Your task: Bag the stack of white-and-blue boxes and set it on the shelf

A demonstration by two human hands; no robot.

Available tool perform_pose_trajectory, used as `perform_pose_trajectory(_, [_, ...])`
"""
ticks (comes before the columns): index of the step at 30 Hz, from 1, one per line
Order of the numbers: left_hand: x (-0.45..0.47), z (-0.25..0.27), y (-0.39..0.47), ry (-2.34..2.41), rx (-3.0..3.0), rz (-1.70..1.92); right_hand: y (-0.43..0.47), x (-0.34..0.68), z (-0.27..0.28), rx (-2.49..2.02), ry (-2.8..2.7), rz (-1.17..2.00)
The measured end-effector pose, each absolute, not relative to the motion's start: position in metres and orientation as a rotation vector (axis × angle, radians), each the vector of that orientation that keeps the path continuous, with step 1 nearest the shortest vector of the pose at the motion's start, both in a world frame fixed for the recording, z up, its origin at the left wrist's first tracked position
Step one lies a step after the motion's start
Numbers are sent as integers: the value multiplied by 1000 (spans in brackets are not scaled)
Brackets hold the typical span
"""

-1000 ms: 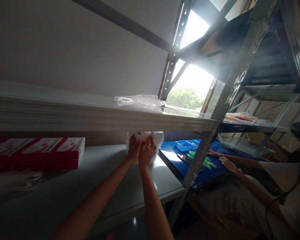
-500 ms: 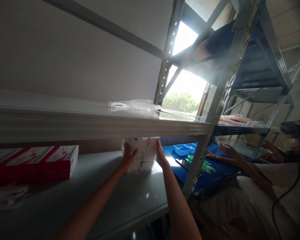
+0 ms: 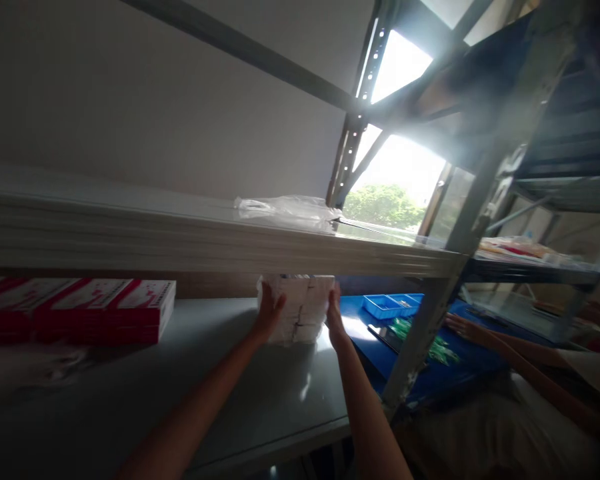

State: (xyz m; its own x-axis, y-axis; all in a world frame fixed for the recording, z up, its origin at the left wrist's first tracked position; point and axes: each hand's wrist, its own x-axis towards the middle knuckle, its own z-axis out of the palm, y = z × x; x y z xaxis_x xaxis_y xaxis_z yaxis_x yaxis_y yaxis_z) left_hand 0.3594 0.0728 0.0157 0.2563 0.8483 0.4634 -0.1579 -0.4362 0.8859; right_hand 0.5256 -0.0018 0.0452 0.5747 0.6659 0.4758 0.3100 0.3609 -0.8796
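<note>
A block of stacked white packs wrapped in clear plastic [image 3: 301,310] stands on the grey lower shelf [image 3: 260,380], close under the upper shelf beam. At its left side my left hand [image 3: 269,315] grips it, the thumb lying across the near face. My right hand [image 3: 335,316] presses against the right side. Between them the two hands clasp the bundle. Part of its top lies under the beam, and the far side is hidden.
Red and white boxes [image 3: 130,303] are stacked at left, behind a blurred clear plastic bag [image 3: 35,365]. The shelf beam [image 3: 205,247] runs across, with plastic film [image 3: 285,208] above. Right of the metal post [image 3: 425,340] are a blue tray [image 3: 383,307], green pieces [image 3: 440,348] and a co-worker's arm [image 3: 485,335].
The view has turned left, so the scene sits farther right. Both hands stay on the wrapped bundle. The co-worker's hand, raised before, is lower over the blue table.
</note>
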Motion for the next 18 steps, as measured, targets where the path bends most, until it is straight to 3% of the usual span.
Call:
perform_pose_trajectory(5, [289, 6, 16, 857, 1791, 1520, -64, 483, -7, -1429, -733, -33])
perform_pose_trajectory(11, [126, 16, -96, 1243, 2248, 1504, -107, 382, -90, -1684, -1391, 21])
perform_pose_trajectory(18, [-96, 6, -146, 1905, 2512, 1107, -117, 315, -94, -1824, -1689, -343])
